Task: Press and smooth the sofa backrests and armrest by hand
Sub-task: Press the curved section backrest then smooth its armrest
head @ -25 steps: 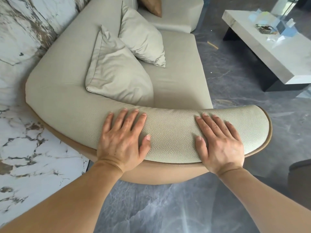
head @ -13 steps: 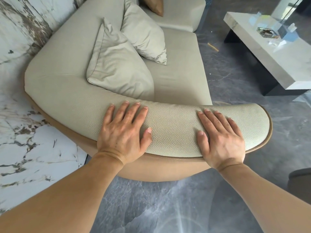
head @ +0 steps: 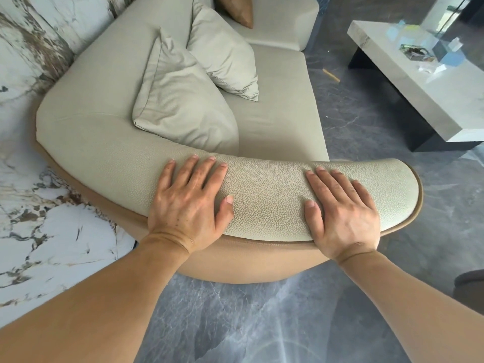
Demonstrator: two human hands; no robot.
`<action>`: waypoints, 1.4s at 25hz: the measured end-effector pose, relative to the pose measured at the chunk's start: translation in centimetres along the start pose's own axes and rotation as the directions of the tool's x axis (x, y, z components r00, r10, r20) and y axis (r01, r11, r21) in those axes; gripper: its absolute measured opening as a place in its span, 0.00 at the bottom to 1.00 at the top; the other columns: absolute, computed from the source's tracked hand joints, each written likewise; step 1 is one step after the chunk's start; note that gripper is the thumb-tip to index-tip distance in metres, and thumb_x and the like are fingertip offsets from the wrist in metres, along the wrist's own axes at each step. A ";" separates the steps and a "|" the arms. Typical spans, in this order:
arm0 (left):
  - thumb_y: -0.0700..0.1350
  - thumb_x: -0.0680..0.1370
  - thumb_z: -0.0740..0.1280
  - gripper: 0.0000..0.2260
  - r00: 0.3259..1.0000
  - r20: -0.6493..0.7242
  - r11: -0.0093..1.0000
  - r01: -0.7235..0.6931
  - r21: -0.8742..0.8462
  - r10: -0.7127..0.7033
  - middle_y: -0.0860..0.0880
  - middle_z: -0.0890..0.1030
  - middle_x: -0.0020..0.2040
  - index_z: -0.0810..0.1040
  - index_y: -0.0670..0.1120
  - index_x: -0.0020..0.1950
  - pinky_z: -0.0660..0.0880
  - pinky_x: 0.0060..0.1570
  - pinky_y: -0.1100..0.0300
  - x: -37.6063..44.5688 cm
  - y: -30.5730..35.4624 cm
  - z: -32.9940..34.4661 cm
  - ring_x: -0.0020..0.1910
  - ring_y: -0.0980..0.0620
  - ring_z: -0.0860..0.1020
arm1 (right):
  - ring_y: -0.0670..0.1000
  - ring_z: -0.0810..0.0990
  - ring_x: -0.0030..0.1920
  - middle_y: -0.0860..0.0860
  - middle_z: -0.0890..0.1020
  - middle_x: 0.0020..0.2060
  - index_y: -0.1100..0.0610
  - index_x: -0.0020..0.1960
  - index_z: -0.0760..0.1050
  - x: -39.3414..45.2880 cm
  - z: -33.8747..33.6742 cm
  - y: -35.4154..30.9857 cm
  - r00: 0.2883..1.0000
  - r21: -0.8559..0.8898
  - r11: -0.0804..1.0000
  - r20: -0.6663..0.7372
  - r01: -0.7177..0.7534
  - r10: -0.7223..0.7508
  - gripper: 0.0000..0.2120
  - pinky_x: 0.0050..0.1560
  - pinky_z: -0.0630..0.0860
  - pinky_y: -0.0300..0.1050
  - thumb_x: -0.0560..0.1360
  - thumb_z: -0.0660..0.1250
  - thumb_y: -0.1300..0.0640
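Observation:
The sofa's curved armrest [head: 264, 203] is pale grey-green pebbled leather with a tan outer shell, and it runs across the middle of the view. My left hand [head: 188, 205] lies flat on its left part, fingers spread, palm down. My right hand [head: 340, 210] lies flat near its rounded right end, fingers together and pointing away from me. Both palms press on the leather and hold nothing. The backrest [head: 104, 82] curves away along the marble wall at the left.
Two pale cushions [head: 183, 100] [head: 222, 51] lean on the seat [head: 280, 106], with a brown cushion [head: 239, 9] behind. A low white coffee table [head: 408, 82] with small items stands at the right. Grey marble floor [head: 235, 323] lies below; a dark object [head: 468, 286] sits at the right edge.
Both hands stay flat on the armrest in nearly the same spots. The view has shifted slightly, so the sofa sits a little higher in frame.

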State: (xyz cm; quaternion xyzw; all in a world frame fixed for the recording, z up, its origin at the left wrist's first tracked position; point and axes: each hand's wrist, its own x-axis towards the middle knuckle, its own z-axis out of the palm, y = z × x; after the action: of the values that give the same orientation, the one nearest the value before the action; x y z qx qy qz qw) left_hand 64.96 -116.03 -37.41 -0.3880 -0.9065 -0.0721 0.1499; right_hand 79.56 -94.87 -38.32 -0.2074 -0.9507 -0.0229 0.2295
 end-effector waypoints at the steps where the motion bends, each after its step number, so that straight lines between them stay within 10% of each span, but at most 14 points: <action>1: 0.55 0.75 0.54 0.26 1.000 0.000 1.000 -0.001 0.001 0.001 0.43 0.75 0.68 0.72 0.45 0.69 0.61 0.70 0.39 0.2 -0.1 0.1 0.68 0.40 0.70 | 0.56 0.72 0.69 0.52 0.76 0.67 0.52 0.70 0.71 0.2 0.1 0.0 1.000 -0.003 1.000 0.000 0.000 0.000 0.26 0.69 0.66 0.58 0.78 0.50 0.45; 26: 0.56 0.75 0.52 0.27 0.995 0.093 1.000 0.027 -0.004 -0.026 0.44 0.74 0.69 0.70 0.47 0.70 0.59 0.70 0.39 2.4 -0.4 0.4 0.70 0.41 0.68 | 0.57 0.71 0.70 0.53 0.75 0.68 0.53 0.71 0.70 2.1 1.0 0.5 0.998 0.018 1.000 0.057 -0.004 0.003 0.27 0.69 0.65 0.59 0.78 0.49 0.45; 35: 0.61 0.76 0.40 0.30 0.919 0.385 0.996 0.092 -0.002 -0.084 0.50 0.56 0.79 0.51 0.53 0.77 0.44 0.76 0.45 3.0 -0.2 -1.5 0.77 0.48 0.50 | 0.54 0.58 0.76 0.50 0.62 0.76 0.51 0.77 0.55 2.8 -0.6 0.4 0.921 0.012 0.999 0.388 -0.035 0.028 0.31 0.75 0.52 0.58 0.77 0.41 0.41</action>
State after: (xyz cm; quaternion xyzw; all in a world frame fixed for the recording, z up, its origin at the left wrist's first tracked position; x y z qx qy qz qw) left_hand 63.19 -114.47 -34.98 -0.3549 -0.9341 -0.0102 -0.0382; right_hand 77.70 -93.55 -36.56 -0.2208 -0.9740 0.0310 0.0390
